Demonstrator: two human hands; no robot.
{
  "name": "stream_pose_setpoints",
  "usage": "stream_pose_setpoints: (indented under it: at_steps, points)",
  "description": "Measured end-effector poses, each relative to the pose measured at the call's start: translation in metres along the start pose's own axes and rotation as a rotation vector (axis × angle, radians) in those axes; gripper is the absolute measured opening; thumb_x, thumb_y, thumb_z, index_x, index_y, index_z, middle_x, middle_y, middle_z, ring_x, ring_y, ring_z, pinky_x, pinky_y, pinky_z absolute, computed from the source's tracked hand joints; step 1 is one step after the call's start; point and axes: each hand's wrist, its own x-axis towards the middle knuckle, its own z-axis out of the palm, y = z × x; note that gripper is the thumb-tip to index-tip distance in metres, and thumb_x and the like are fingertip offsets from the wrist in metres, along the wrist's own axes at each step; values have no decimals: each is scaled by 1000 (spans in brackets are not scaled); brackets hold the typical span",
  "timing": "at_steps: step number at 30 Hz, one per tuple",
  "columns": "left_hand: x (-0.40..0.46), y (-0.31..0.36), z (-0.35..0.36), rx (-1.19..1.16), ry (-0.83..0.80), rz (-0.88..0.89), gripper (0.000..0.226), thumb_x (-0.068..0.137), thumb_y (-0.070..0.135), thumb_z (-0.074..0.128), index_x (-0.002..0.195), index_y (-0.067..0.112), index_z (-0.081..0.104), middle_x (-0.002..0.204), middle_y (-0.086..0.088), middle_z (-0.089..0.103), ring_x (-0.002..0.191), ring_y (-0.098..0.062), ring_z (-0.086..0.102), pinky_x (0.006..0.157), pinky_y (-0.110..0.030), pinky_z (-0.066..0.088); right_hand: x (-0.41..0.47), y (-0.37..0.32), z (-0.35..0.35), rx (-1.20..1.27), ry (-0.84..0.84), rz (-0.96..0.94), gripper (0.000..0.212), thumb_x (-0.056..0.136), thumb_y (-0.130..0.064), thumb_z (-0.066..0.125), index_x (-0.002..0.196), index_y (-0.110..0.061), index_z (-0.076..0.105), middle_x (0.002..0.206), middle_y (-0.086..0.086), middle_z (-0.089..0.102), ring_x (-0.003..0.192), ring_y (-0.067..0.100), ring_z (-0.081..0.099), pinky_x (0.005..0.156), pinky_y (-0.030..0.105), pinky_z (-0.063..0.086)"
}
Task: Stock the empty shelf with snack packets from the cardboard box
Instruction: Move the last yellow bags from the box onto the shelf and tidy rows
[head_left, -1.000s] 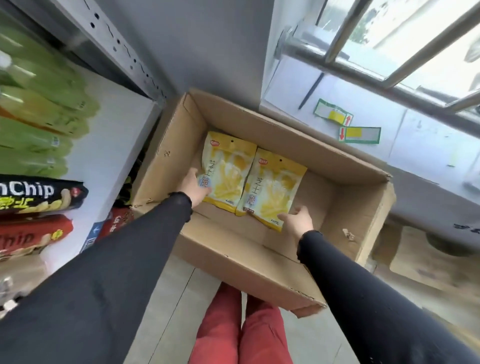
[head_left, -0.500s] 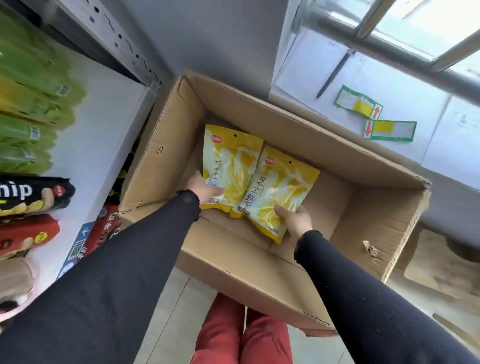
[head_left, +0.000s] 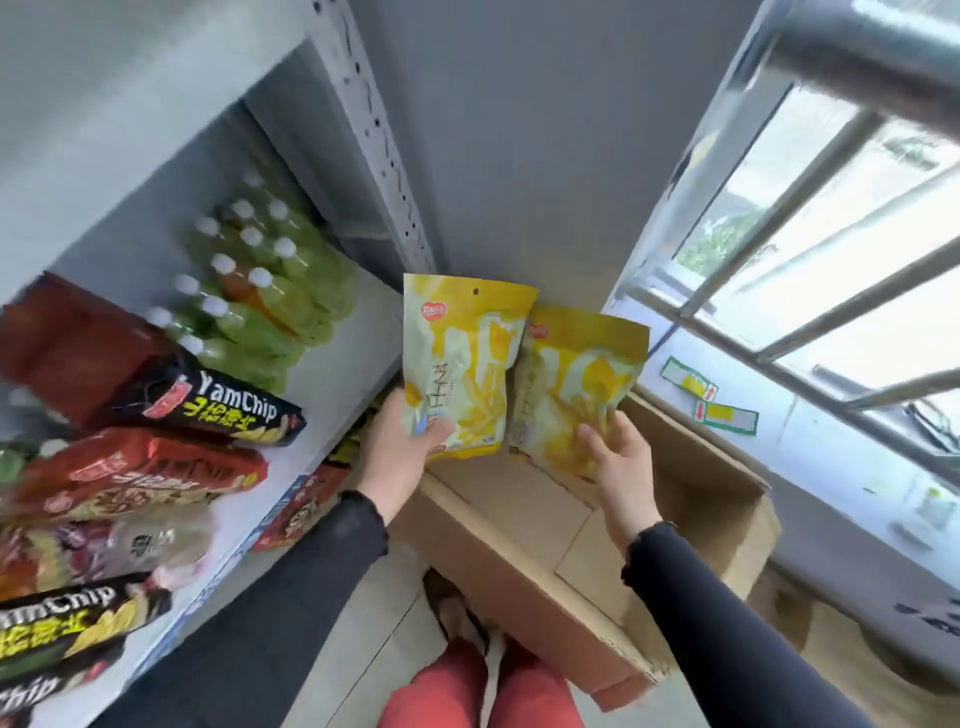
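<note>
Since both glossy yellow foil snack packets look light, air-puffed and crushable, we'd hold them low by the bottom seam with thumb in front and fingers behind, not squeezing the middle. Our left hand (head_left: 402, 447) pinches the left yellow packet (head_left: 462, 364) at its lower corner, and our right hand (head_left: 618, 457) grips the right yellow packet (head_left: 576, 384) at its base, fingers curled. Both of the 2 packets sit upright above the open brown cardboard box (head_left: 519, 561), edges overlapping, arms half extended, beside the white metal shelf (head_left: 332, 374).

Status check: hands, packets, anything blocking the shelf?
Left hand grips one yellow packet; right hand grips the other packet. Both above cardboard box. Nothing blocking.
</note>
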Motion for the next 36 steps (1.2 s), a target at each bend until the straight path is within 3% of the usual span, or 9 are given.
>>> stream_pose_setpoints:
  at_steps: [3,7,12,16,19,25,29,33,36]
  points:
    - [-40,59,-62,-52,176,146,52,86,23,79,123,32,44,116,30,56,104,23,52,81,-15,43,-23,-81,29,-30,-68,-216,29,95,-30,67,124,-25,67,119,-1,74,111,24,70,96,53,56]
    - [-75,110,-141,-171,341,329,73,84,20,81,140,33,37,126,22,60,113,6,60,88,-20,49,-52,-181,84,-8,-206,-457,14,99,-14,64,112,-14,66,114,7,75,108,33,70,91,52,58]
    - [-91,150,-234,-250,492,538,91,85,7,78,145,43,21,129,18,55,114,13,56,84,-4,44,-83,-281,164,44,-316,-643,15,98,-7,63,111,-12,65,108,7,75,97,24,73,78,40,63]
    - [-77,159,-300,-316,539,580,101,84,10,80,153,45,14,150,5,42,133,2,46,102,-28,52,-87,-336,228,-15,-356,-726,21,93,-7,66,109,-19,64,103,1,75,91,22,74,77,42,64]
    - [-62,162,-334,-408,536,555,105,84,13,81,149,59,13,160,10,30,146,-8,32,111,-48,45,-87,-365,272,-63,-384,-752,24,91,-8,68,103,-28,62,105,2,74,93,24,74,79,44,64]
    - [-22,165,-374,-521,564,473,104,88,13,78,153,56,9,165,23,10,153,-9,14,120,-52,30,-46,-403,347,-170,-435,-711,23,83,-20,71,103,-17,62,105,10,75,95,34,74,79,56,62]
    - [18,168,-388,-482,566,517,97,91,8,73,155,52,15,161,31,11,148,2,16,109,-30,47,-2,-425,388,-167,-467,-675,17,88,-16,72,98,-22,61,108,13,73,98,35,73,84,57,60]
    - [58,169,-397,-397,612,457,85,92,15,72,153,52,25,150,33,27,147,1,25,118,-44,37,40,-438,424,-171,-518,-627,15,92,-14,70,99,-23,62,111,11,72,88,20,72,76,38,61]
    - [75,170,-396,-226,715,356,77,94,17,70,155,42,29,161,10,17,151,-9,17,115,-15,23,69,-437,446,-175,-553,-564,19,91,-17,71,109,-16,62,115,11,72,91,22,73,81,41,61]
